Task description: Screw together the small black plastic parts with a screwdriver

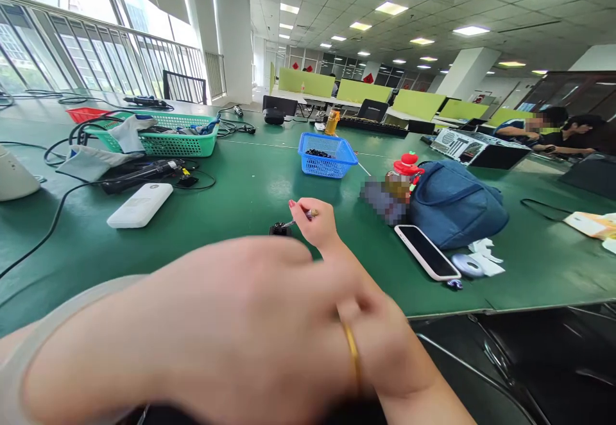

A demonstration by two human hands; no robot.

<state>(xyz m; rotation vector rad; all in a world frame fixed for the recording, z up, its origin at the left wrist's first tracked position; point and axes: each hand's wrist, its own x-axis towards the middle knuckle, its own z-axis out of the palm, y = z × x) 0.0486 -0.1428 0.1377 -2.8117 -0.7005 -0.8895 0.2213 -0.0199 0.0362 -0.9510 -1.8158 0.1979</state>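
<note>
My right hand is closed around a small screwdriver-like tool, whose thin shaft points down and left. The tip of this tool meets or nearly meets a small black part on the green table. Close to the camera, my left hand is large and smeared by motion, lying across the view in front of my right forearm. Its fingers are bent or hidden, and whether they touch the forearm is unclear. A gold band shows beside it. The lower side of the black part is hidden behind my left hand.
A blue basket with small black pieces stands ahead. Leftward are a green basket, cables and a white power bank. At right lie a navy bag, a phone and a tape roll. Two people sit farther right.
</note>
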